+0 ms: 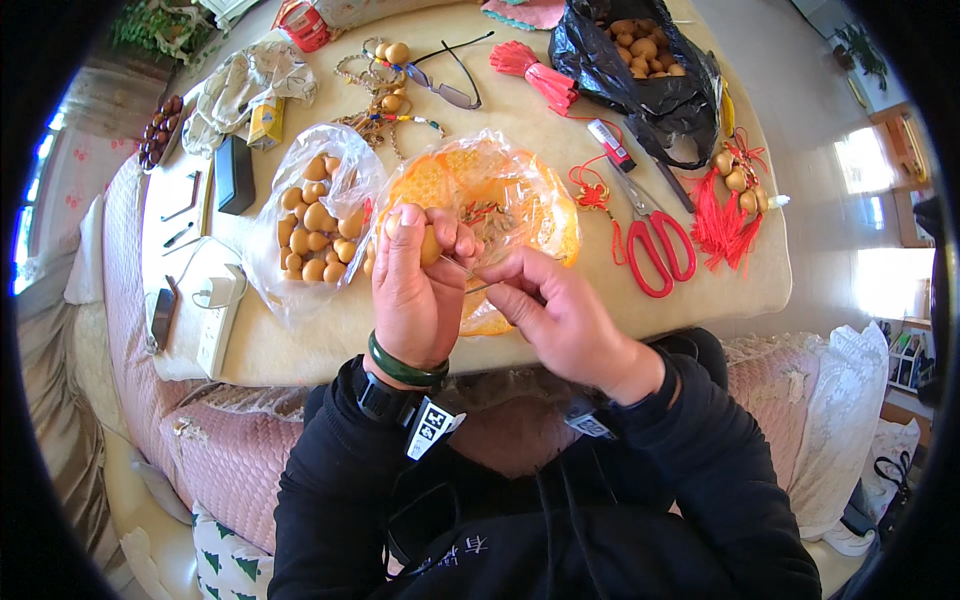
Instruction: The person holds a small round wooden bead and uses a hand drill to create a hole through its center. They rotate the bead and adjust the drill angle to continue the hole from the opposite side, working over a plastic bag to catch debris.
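Observation:
My left hand (415, 285) is closed around a small tan gourd (430, 246), held up above the near part of the table. Pinched in my right hand (575, 318) is a thin metal tool (458, 267); its tip points at the gourd, and its exact kind is too fine to make out. Behind both hands lies an open clear bag with orange print (545, 205), holding brownish scraps (492, 222). Left of my left hand, a clear plastic bag (362, 160) contains many small gourds (313, 222).
Red-handled scissors (660, 255) and red tassels (722, 225) lie at the right. A black bag of gourds (640, 105) stands at the far right. Sunglasses (450, 93) and beaded strings (388, 105) are at the back. A power strip (217, 325) and black box (235, 175) sit left.

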Demonstrator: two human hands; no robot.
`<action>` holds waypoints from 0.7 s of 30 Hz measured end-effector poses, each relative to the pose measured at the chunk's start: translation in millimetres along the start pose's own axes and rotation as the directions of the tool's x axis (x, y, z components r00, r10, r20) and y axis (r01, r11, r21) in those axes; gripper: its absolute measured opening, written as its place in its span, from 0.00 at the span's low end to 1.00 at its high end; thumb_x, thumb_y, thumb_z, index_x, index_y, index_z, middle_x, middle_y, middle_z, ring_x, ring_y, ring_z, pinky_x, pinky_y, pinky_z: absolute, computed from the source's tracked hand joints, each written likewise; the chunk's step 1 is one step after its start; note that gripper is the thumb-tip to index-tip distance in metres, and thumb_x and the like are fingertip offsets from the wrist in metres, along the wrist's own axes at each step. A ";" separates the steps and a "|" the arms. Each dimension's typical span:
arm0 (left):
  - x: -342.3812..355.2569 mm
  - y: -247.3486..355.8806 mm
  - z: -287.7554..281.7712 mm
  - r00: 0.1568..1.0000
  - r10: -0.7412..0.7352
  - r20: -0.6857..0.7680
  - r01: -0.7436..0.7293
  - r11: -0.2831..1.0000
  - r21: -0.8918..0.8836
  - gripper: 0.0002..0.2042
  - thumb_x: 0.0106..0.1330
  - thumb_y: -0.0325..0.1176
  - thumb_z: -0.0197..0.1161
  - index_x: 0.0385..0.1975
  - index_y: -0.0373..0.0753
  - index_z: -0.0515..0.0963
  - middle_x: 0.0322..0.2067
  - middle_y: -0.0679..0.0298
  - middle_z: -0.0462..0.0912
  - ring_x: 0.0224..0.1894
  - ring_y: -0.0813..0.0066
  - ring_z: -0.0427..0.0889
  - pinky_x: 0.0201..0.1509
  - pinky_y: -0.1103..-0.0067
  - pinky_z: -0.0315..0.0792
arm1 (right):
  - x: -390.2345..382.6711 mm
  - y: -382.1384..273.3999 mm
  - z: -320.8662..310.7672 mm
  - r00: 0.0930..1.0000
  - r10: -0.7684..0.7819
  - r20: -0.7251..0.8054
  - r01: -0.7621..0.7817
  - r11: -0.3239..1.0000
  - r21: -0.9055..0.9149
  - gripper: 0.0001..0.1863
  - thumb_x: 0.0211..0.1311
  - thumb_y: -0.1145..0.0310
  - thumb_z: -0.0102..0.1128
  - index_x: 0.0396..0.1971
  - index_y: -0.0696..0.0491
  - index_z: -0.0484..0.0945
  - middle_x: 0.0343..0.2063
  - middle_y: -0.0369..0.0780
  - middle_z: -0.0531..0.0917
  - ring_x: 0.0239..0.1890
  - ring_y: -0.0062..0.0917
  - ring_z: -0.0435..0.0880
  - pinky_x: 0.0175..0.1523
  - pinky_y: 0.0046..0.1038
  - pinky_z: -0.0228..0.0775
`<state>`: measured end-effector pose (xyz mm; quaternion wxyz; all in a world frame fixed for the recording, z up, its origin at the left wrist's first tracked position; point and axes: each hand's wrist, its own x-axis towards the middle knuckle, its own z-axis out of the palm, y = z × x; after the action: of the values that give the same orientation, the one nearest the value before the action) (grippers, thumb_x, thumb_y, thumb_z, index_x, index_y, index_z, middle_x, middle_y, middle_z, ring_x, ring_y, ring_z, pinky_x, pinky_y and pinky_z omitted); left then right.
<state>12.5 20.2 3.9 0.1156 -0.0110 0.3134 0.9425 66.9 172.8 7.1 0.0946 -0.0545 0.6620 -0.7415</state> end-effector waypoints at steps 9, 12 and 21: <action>-1.5 -0.7 4.4 0.998 0.051 -0.034 -0.049 0.998 0.047 0.07 0.78 0.38 0.51 0.38 0.43 0.71 0.31 0.68 0.72 0.36 0.74 0.71 0.48 0.72 0.69 | 1.5 -0.9 6.0 0.923 -0.382 -0.044 0.339 0.863 -0.375 0.07 0.71 0.73 0.59 0.46 0.56 0.77 0.27 0.31 0.77 0.27 0.19 0.77 0.34 0.22 0.71; -1.6 6.1 5.9 0.998 0.006 0.062 -0.008 0.999 0.033 0.09 0.78 0.39 0.49 0.36 0.43 0.69 0.31 0.69 0.70 0.35 0.74 0.71 0.48 0.72 0.69 | -0.1 -5.7 0.4 0.963 0.253 0.094 -0.269 0.923 0.274 0.08 0.73 0.68 0.57 0.48 0.52 0.75 0.26 0.31 0.74 0.18 0.13 0.67 0.23 0.16 0.58; -0.1 3.3 5.8 0.987 0.057 -0.153 -0.044 0.996 0.082 0.08 0.78 0.37 0.51 0.37 0.42 0.69 0.32 0.67 0.72 0.36 0.73 0.71 0.49 0.72 0.70 | 4.1 1.6 -2.8 0.920 -0.390 0.046 0.341 0.735 -0.587 0.09 0.68 0.73 0.61 0.46 0.56 0.77 0.30 0.44 0.81 0.32 0.30 0.82 0.37 0.31 0.75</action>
<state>12.1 21.1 10.5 0.0672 -0.0718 0.3583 0.9284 62.4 174.5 5.0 -0.1009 -0.1800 0.8366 -0.5075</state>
